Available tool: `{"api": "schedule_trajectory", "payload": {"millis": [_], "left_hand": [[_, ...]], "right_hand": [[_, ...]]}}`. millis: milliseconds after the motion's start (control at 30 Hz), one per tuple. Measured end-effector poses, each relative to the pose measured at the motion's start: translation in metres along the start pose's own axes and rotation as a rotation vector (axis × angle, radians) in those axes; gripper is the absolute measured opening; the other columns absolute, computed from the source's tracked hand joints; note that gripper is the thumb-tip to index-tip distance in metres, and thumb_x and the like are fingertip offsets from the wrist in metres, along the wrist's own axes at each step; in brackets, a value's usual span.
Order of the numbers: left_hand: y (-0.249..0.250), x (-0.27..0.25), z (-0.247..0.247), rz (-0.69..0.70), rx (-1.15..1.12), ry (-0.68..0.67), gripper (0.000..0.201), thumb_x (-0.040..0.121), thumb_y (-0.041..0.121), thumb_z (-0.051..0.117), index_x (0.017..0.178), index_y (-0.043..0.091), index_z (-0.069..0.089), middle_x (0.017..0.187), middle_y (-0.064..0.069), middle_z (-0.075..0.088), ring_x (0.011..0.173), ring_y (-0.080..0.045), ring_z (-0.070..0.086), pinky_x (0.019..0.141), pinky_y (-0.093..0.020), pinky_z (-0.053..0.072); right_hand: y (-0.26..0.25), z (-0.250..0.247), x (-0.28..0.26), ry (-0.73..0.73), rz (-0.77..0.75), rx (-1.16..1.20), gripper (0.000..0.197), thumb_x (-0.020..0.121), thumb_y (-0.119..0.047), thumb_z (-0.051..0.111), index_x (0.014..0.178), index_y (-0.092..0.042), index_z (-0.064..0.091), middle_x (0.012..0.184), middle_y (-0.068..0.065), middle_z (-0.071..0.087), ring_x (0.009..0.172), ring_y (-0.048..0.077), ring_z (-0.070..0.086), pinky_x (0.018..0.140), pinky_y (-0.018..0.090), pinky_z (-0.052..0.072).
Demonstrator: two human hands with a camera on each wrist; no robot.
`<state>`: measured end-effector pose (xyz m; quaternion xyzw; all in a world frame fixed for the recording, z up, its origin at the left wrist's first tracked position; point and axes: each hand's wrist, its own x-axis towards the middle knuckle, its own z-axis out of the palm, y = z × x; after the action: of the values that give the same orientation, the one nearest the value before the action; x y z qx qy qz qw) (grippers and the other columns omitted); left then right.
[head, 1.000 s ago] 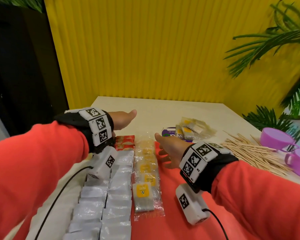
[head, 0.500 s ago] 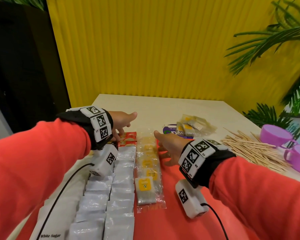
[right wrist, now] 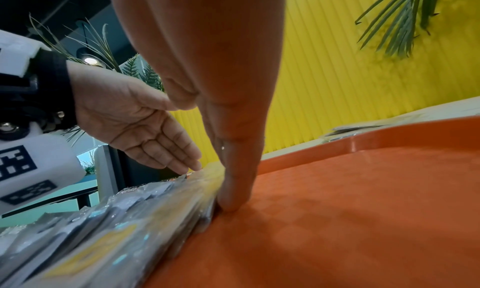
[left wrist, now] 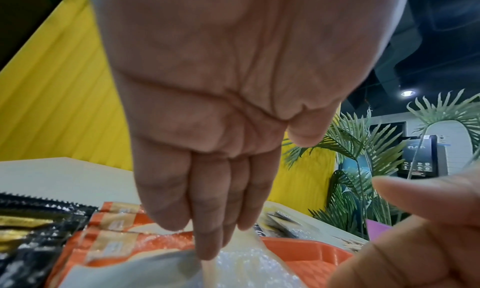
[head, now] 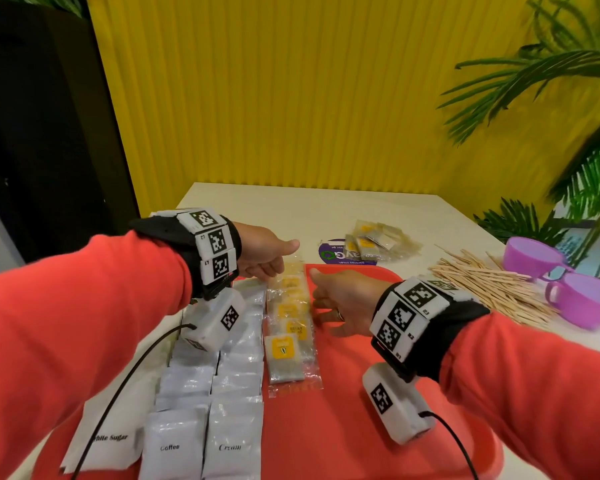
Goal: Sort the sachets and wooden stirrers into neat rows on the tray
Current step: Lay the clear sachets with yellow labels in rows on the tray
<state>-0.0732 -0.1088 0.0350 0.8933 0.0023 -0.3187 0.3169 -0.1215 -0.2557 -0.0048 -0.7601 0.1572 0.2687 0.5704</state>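
A row of clear tea sachets (head: 289, 327) with yellow labels lies on the red tray (head: 347, 393), right of two rows of white sachets (head: 236, 368). My left hand (head: 274, 268) touches the row's far left edge with straight fingers (left wrist: 207, 241). My right hand (head: 321, 306) presses its straight fingers (right wrist: 233, 189) against the row's right side, fingertips on the tray floor (right wrist: 337, 210). Neither hand holds anything. A loose pile of tea sachets (head: 378, 240) lies on the table beyond the tray. Wooden stirrers (head: 489, 289) lie in a heap to the right.
Two purple cups (head: 586, 303) stand right of the stirrers near the table edge. Orange-red sachets (left wrist: 116, 230) and black sachets (left wrist: 31, 230) lie at the tray's far left. A purple round sticker (head: 333, 254) sits under the loose pile. A yellow wall and plants lie behind.
My left hand has moved right and down onto the tea row's far end. The right hand has stayed at the row's right side, so both hands now bracket it.
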Motion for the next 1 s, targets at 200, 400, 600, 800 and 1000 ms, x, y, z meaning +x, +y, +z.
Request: {"api": "schedule_trajectory", "payload": {"millis": [200,400,600,800,1000], "left_hand": [[-0.001,0.0,0.006,0.009,0.061,-0.01,0.07,0.096,0.055,0.022,0.132,0.001,0.048,0.139,-0.012,0.049,0.128,-0.022,0.047,0.111,-0.033,0.032],[0.004,0.004,0.005,0.04,0.091,0.005,0.068,0.097,0.053,0.021,0.131,0.001,0.049,0.137,-0.013,0.051,0.129,-0.024,0.046,0.111,-0.034,0.031],[0.006,0.007,0.01,0.027,0.16,-0.07,0.069,0.096,0.055,0.023,0.124,0.001,0.055,0.129,-0.012,0.058,0.122,-0.023,0.054,0.104,-0.032,0.036],[0.012,0.008,-0.005,0.102,0.07,0.093,0.059,0.099,0.047,0.027,0.126,0.001,0.054,0.135,-0.009,0.053,0.125,-0.023,0.049,0.105,-0.033,0.035],[0.02,0.006,-0.006,0.071,0.347,0.159,0.056,0.102,0.042,0.018,0.135,0.01,0.049,0.148,-0.01,0.036,0.137,-0.026,0.033,0.109,-0.034,0.024]], "right_hand": [[0.002,0.0,-0.01,-0.01,-0.038,-0.022,0.056,0.096,-0.046,0.039,0.138,-0.009,0.039,0.138,0.0,0.044,0.12,0.022,0.045,0.095,0.038,0.034],[0.0,0.003,-0.012,0.013,-0.042,-0.004,0.042,0.097,-0.043,0.04,0.124,-0.011,0.047,0.135,0.003,0.048,0.121,0.023,0.05,0.087,0.034,0.04],[0.004,0.0,-0.015,-0.017,0.011,-0.053,0.047,0.098,-0.041,0.039,0.128,-0.005,0.046,0.139,0.007,0.047,0.124,0.023,0.051,0.081,0.031,0.042],[0.0,-0.003,-0.009,0.05,-0.039,-0.048,0.029,0.097,-0.035,0.043,0.113,-0.013,0.052,0.115,0.0,0.051,0.099,0.02,0.051,0.082,0.033,0.04],[-0.017,0.001,0.014,0.106,-0.082,-0.054,0.039,0.097,-0.033,0.045,0.13,-0.012,0.046,0.132,0.005,0.049,0.115,0.023,0.051,0.091,0.035,0.043]]}}
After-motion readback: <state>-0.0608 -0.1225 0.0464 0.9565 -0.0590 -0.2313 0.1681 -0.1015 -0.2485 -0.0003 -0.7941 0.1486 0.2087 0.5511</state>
